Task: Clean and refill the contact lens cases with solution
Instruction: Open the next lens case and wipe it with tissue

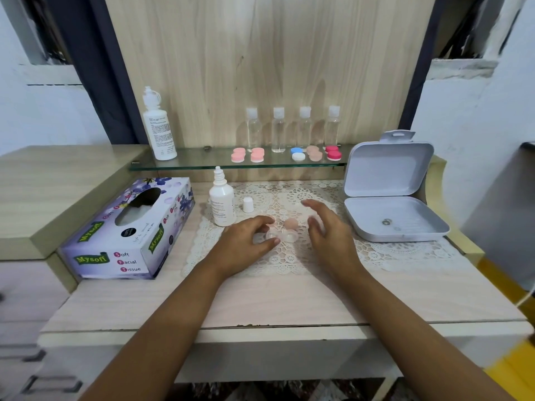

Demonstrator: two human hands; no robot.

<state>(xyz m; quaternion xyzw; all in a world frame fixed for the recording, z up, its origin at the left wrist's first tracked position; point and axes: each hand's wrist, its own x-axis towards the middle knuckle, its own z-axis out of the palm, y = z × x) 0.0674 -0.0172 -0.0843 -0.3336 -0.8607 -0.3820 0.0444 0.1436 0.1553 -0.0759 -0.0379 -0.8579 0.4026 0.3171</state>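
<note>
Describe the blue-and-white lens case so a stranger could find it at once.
Find the glass shelf on the wooden back panel, with four clear bottles in a row. The lens case lies before the third from the left. It alone has a blue and a white lid; its neighbours are pink, peach or red.

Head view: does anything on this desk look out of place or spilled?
No spill that I can see. The small dropper bottle stands uncapped, its white cap loose beside it on the lace mat.

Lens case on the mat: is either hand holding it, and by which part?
The left hand pinches the clear lens case by its left cup; the right hand holds nothing.
</note>
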